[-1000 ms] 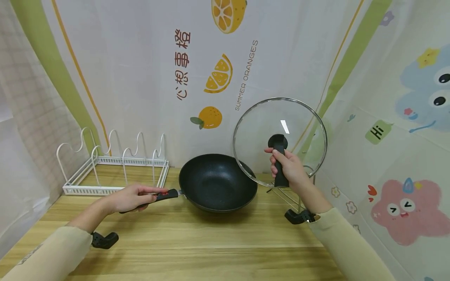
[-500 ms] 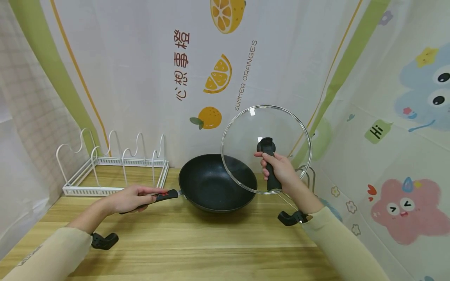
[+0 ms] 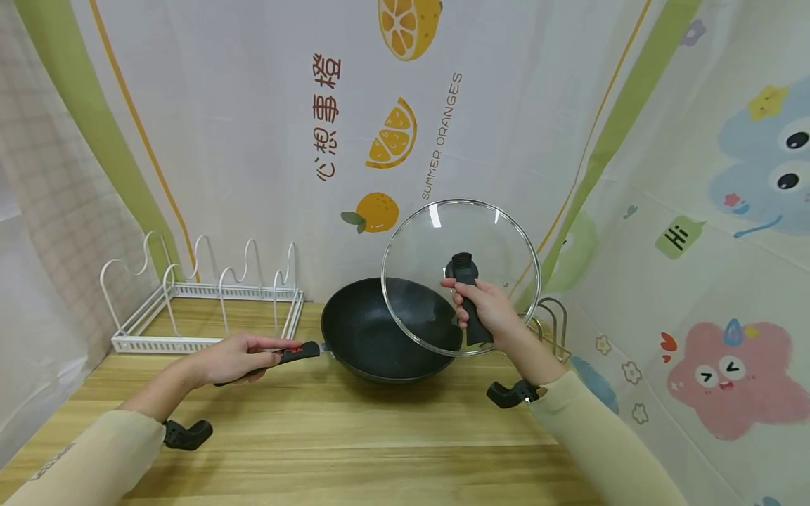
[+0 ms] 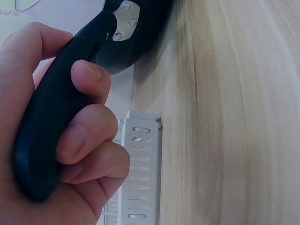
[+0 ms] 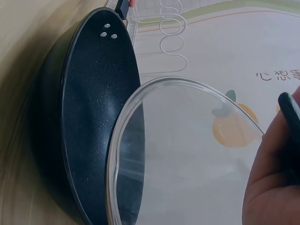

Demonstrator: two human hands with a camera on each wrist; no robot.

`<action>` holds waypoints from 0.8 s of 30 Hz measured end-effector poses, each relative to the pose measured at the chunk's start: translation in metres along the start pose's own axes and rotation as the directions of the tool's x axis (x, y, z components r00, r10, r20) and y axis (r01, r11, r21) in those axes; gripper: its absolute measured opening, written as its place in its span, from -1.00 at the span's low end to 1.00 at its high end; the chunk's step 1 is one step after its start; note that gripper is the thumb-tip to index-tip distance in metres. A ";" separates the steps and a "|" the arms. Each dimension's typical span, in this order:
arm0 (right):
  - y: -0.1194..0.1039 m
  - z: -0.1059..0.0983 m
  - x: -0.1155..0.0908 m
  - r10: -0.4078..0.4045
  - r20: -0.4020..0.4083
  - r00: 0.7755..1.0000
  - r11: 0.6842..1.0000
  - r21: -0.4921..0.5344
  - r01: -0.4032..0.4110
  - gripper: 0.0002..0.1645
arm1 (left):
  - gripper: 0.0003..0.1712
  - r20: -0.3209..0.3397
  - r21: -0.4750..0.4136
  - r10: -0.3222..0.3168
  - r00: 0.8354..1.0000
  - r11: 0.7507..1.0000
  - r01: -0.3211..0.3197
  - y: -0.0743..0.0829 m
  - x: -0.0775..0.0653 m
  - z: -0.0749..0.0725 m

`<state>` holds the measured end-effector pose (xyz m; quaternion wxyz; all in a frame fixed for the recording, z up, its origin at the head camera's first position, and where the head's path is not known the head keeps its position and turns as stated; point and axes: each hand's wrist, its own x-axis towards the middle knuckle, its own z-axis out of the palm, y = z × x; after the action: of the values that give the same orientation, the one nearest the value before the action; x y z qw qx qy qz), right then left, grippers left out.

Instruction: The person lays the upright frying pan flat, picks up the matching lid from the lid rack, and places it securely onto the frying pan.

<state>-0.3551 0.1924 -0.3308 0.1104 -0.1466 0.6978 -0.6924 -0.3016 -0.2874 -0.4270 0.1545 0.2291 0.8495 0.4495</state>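
A black wok sits on the wooden table, its long handle pointing left. My left hand grips that handle; the left wrist view shows the fingers curled round it from below. My right hand holds the black upright handle of a round glass lid. The lid is tilted in the air above the wok's right side, and its metal rim overlaps the wok's opening in the right wrist view. Part of the wok shows through the glass. In that view my right hand is partly cut off.
A white wire rack with several curved dividers stands at the back left. Behind my right forearm is a metal wire stand, partly hidden. A printed curtain hangs behind the table, and another covers the right side.
My right hand has carried the glass lid left and slightly down, further over the wok. More of the wire stand shows now. My left hand and the wok stay where they were.
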 end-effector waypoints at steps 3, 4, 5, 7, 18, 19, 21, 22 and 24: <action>0.002 0.004 0.002 0.021 0.008 1.000 1.000 0.003 -0.021 -0.43 | -0.46 -0.001 0.003 -0.011 1.000 1.000 0.011 0.000 0.000 0.000; 0.003 0.006 0.003 0.026 0.012 1.000 1.000 0.006 -0.026 -0.44 | -0.46 -0.002 0.002 -0.015 1.000 1.000 0.015 0.000 -0.001 0.000; 0.004 0.007 0.004 0.030 0.017 0.999 1.000 0.007 -0.031 -0.44 | -0.46 0.000 0.005 -0.013 1.000 1.000 0.013 0.000 -0.001 0.000; 0.005 0.011 0.006 0.038 0.026 0.999 0.999 0.019 -0.038 -0.46 | -0.46 0.000 0.007 -0.016 1.000 1.000 0.016 0.000 -0.001 0.000; 0.011 0.026 0.017 0.093 0.071 0.993 0.994 0.046 -0.097 -0.49 | -0.47 0.002 0.013 -0.009 1.000 1.000 0.009 -0.001 0.000 -0.001; 0.011 0.027 0.018 0.101 0.074 0.992 0.993 0.052 -0.105 -0.49 | -0.47 0.001 0.015 -0.009 1.000 1.000 0.009 -0.001 0.000 -0.001; 0.012 0.029 0.021 0.116 0.080 0.990 0.991 0.062 -0.122 -0.50 | -0.47 -0.001 0.015 -0.012 1.000 1.000 0.012 -0.001 0.000 0.000; 0.012 0.030 0.022 0.124 0.082 0.989 0.989 0.064 -0.130 -0.49 | -0.47 -0.003 0.016 -0.013 1.000 1.000 0.013 -0.001 0.000 0.000; 0.014 0.032 0.023 0.143 0.083 0.986 0.986 0.075 -0.149 -0.50 | -0.48 -0.006 0.016 -0.015 1.000 1.000 0.015 0.000 -0.001 0.000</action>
<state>-0.3662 0.1539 -0.3442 0.1939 -0.1171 0.6732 -0.7039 -0.3012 -0.2880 -0.4271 0.1533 0.2226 0.8553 0.4421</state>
